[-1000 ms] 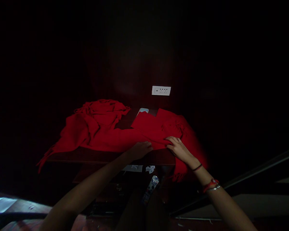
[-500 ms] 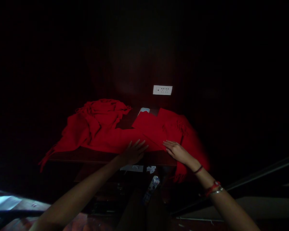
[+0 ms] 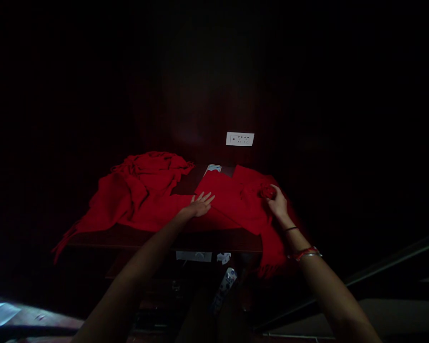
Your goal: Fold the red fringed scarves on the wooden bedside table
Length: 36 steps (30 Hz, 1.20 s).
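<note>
A red fringed scarf (image 3: pixel 157 207) lies across a dark wooden table (image 3: pixel 128 238), bunched up on the left and layered flatter in the middle and on the right. Fingers spread, my left hand (image 3: pixel 200 206) rests on the flat middle part. My right hand (image 3: pixel 278 205) is closed round a gathered bunch of the scarf's red cloth near its fringe on the right side. Another fringed end hangs over the table's front edge below that hand.
A phone (image 3: pixel 213 168) lies at the back of the table, partly under the cloth. On the dark wall behind is a white power socket (image 3: pixel 240 138). White papers (image 3: pixel 193 256) show below the tabletop, with a patterned white and blue item (image 3: pixel 224 288) nearer me.
My right hand has moved up and right from the front of the cloth and gripped a bunch of the scarf. My left hand has slid slightly forward, still spread.
</note>
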{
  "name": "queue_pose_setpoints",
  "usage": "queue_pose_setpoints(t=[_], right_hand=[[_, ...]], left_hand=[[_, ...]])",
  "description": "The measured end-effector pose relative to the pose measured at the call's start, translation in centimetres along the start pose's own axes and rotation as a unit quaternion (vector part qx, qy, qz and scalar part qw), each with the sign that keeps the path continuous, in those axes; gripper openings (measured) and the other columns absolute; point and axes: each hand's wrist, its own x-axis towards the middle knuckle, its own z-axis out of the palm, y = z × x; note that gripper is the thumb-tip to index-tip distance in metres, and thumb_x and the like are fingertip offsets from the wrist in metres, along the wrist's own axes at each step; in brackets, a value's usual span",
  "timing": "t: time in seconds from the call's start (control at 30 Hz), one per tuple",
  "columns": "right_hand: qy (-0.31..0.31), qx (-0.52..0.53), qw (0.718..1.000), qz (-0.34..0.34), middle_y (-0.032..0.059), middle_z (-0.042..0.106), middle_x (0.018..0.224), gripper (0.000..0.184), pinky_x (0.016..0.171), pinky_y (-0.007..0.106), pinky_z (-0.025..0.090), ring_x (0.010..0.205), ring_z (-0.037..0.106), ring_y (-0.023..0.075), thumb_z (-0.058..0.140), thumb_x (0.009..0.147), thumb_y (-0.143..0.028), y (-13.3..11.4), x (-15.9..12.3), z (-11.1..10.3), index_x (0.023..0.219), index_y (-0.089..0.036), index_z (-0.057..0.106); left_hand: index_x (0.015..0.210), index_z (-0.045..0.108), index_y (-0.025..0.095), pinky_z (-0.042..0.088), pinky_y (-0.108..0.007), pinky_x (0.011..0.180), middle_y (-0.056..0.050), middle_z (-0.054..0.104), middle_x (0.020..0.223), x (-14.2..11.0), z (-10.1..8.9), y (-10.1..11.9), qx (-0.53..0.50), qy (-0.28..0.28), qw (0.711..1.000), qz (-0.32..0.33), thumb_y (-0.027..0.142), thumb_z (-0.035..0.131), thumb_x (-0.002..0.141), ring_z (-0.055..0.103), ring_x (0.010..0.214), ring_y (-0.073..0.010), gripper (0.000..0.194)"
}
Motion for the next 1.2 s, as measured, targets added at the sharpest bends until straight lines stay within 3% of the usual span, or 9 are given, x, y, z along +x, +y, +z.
queue_pose_setpoints(t=[0.13, 0.27, 0.33, 0.4, 0.53, 0.6, 0.77, 0.97, 1.2], right_hand=[[-0.249, 0.26, 0.929, -0.086, 0.0019, 0.059, 0.087, 0.045, 0.069, 0.025, 0.044, 0.076, 0.057, 0.0123, 0.059, 0.062, -0.018, -2.2, -2.6, -1.2, 0.106, -0.019, 0.047], [-0.608, 0.221, 0.758, -0.079, 0.0043, 0.062, 0.081, 0.037, 0.068, 0.026, 0.045, 0.076, 0.058, 0.0136, 0.066, 0.06, -0.024, -4.6, -5.6, -3.0, 0.095, -0.015, 0.055], [-0.691, 0.178, 0.698, -0.063, 0.0084, 0.062, 0.089, 0.04, 0.074, 0.029, 0.044, 0.084, 0.057, 0.0164, 0.066, 0.061, -0.028, -5.2, -6.0, -3.5, 0.097, -0.013, 0.056], [-0.648, 0.165, 0.742, -0.053, 0.0093, 0.062, 0.09, 0.038, 0.074, 0.031, 0.045, 0.082, 0.058, 0.0165, 0.062, 0.066, -0.032, -5.0, -5.4, -3.2, 0.097, -0.012, 0.056], [-0.352, 0.065, 0.933, -0.046, 0.0088, 0.063, 0.084, 0.029, 0.069, 0.03, 0.047, 0.072, 0.059, 0.0144, 0.045, 0.078, -0.033, -2.7, -2.7, -0.5, 0.094, -0.011, 0.057], [-0.237, -0.071, 0.967, -0.067, 0.0098, 0.062, 0.091, 0.026, 0.074, 0.031, 0.045, 0.081, 0.058, 0.0168, 0.046, 0.077, -0.028, -1.4, -1.7, 1.4, 0.095, -0.013, 0.057], [-0.157, -0.267, 0.944, -0.118, 0.0125, 0.058, 0.104, 0.046, 0.079, 0.029, 0.042, 0.093, 0.055, 0.0203, 0.054, 0.068, -0.015, -0.5, -1.7, 4.9, 0.113, -0.012, 0.048], [-0.155, -0.277, 0.94, -0.124, 0.0067, 0.058, 0.106, 0.052, 0.087, 0.025, 0.038, 0.101, 0.051, 0.0181, 0.041, 0.061, 0.001, -2.5, 0.5, 5.9, 0.11, -0.013, 0.053], [-0.196, -0.299, 0.925, -0.128, 0.0164, 0.06, 0.096, 0.037, 0.078, 0.029, 0.042, 0.09, 0.056, 0.0228, 0.043, 0.063, -0.001, -2.3, 1.2, 6.4, 0.095, -0.009, 0.061]], left_hand=[[0.133, 0.006, 0.027, 0.01, -0.055, 0.095, -0.001, 0.002, 0.14, 1.4, -0.1, -1.1, 0.026, -0.024, 0.999, 0.021, 0.034, 0.017, 0.084, 0.001, 0.127, -0.0258, 0.051], [0.133, 0.007, 0.026, 0.011, -0.056, 0.094, -0.002, 0.005, 0.14, 1.8, -0.1, -1.7, 0.029, -0.011, 0.999, 0.028, 0.031, 0.018, 0.084, 0.002, 0.127, -0.0252, 0.051], [0.133, 0.009, 0.025, 0.012, -0.056, 0.094, -0.003, 0.006, 0.14, 1.8, 0.0, -2.0, 0.023, 0.0, 0.999, 0.036, 0.03, 0.021, 0.083, 0.004, 0.127, -0.0255, 0.052], [0.133, 0.013, 0.025, 0.015, -0.055, 0.094, -0.004, 0.008, 0.14, 1.7, 0.0, -2.4, 0.007, 0.013, 0.999, 0.047, 0.027, 0.023, 0.082, 0.007, 0.127, -0.0249, 0.051], [0.13, 0.024, 0.022, 0.019, -0.046, 0.098, -0.004, 0.018, 0.138, 1.4, 0.0, -2.6, -0.027, 0.089, 0.993, 0.078, 0.022, 0.023, 0.082, 0.014, 0.126, -0.0185, 0.048], [0.129, 0.027, 0.022, 0.019, -0.041, 0.099, -0.003, 0.022, 0.137, 1.1, 0.2, -2.2, -0.036, 0.12, 0.988, 0.092, 0.025, 0.02, 0.085, 0.017, 0.125, -0.0163, 0.045], [0.131, 0.02, 0.026, 0.014, -0.049, 0.097, -0.005, 0.015, 0.139, 0.1, 0.9, -1.4, -0.008, 0.059, 0.994, 0.088, 0.05, 0.025, 0.082, 0.009, 0.126, -0.0236, 0.055], [0.132, 0.012, 0.027, 0.011, -0.047, 0.098, -0.005, 0.01, 0.14, -0.3, 0.6, -1.8, 0.003, 0.047, 0.992, 0.119, 0.057, 0.022, 0.08, 0.004, 0.127, -0.0222, 0.061], [0.133, 0.011, 0.027, 0.009, -0.048, 0.098, -0.007, 0.008, 0.14, 0.1, 0.1, -1.6, 0.005, 0.044, 0.993, 0.11, 0.062, 0.028, 0.075, 0.003, 0.127, -0.0244, 0.07]])
